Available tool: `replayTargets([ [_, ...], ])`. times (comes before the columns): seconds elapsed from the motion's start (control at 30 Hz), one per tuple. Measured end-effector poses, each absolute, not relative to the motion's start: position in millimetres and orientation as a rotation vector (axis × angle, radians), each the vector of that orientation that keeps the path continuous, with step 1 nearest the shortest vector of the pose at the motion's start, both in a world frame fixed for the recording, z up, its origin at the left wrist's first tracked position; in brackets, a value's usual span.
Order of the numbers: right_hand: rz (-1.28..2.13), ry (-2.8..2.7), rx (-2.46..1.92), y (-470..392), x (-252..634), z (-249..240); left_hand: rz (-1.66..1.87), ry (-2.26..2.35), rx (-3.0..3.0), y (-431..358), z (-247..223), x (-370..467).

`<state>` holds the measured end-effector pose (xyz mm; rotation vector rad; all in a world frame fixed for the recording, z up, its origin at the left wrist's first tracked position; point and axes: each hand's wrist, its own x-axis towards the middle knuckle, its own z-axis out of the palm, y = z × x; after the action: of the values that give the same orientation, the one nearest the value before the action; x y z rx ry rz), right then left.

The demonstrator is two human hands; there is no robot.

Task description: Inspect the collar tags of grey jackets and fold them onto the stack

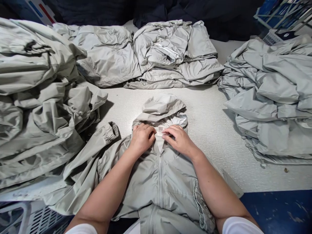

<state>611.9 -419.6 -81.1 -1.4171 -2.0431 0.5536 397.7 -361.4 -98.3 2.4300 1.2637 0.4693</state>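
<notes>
A light grey hooded jacket [146, 175] lies front up before me, its hood [163, 105] pointing away and its lower part hanging over the table's near edge. The zipper [160, 175] runs down the middle and is open only at the neck. My left hand [143, 136] pinches the left side of the collar, fingers closed on the fabric. Opposite it, my right hand [177, 138] grips the right collar edge between thumb and fingers. A white label [160, 129] shows inside the neck between both hands. One elastic cuff [112, 130] lies out to the left.
Grey garments are heaped in a tall pile [44, 107] at left, folded stacks [170, 55] at the back and another pile [273, 94] at right. A plastic basket [41, 217] stands below the white table [212, 130] at lower left. Wire racking [280, 14] is at upper right.
</notes>
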Motion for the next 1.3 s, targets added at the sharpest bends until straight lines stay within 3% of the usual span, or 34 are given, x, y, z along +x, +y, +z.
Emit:
replayTargets([
  [0.3,0.611,-1.844,-1.808,-422.5,619.4,-89.2,0.372,1.26,2.522,-368.5,-95.5,396.3],
  [0.67,0.511,-1.91,-1.696,-416.4,618.1,-105.2,0.151,1.293,2.535,-355.1,-99.3,388.5],
  [1.3,0.582,-2.109,-1.466,-411.2,614.7,-105.3,0.173,1.171,2.458,-345.8,-102.2,375.7],
])
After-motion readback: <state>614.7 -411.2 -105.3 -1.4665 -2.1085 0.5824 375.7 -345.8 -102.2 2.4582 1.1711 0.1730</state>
